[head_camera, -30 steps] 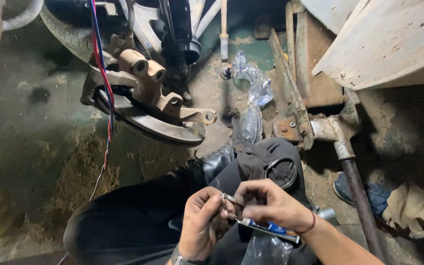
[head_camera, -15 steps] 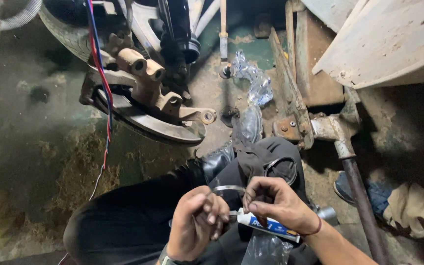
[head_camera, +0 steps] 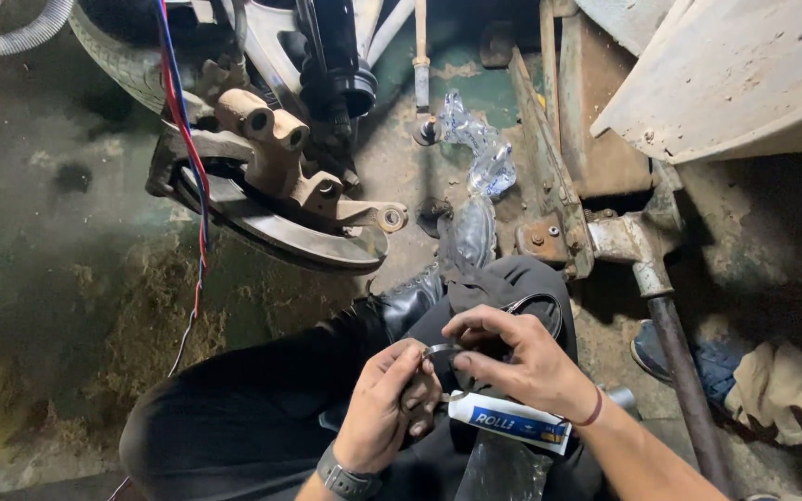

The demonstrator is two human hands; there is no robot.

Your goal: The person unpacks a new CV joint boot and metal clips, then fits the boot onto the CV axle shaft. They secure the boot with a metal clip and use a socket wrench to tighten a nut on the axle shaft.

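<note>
My left hand [head_camera: 384,408] grips a small metal ring [head_camera: 440,352] over my lap, fingers curled round it. My right hand [head_camera: 517,357] holds a white tube with a blue label [head_camera: 510,420] in its palm, and its thumb and forefinger rest on the ring. Both hands hover above my knees in black trousers [head_camera: 262,408]. A watch sits on my left wrist and a thin band on my right.
A rusty brake disc and steering knuckle [head_camera: 276,199] hang ahead at the upper left, with red and blue wires [head_camera: 192,167] dangling. Crumpled clear plastic [head_camera: 475,167] lies on the dirty floor. A metal jack handle [head_camera: 684,371] runs at right beside a white car panel [head_camera: 735,74].
My left hand has turned and closed round the ring. My right hand's fingers have shifted onto the ring, with the tube still in the palm.
</note>
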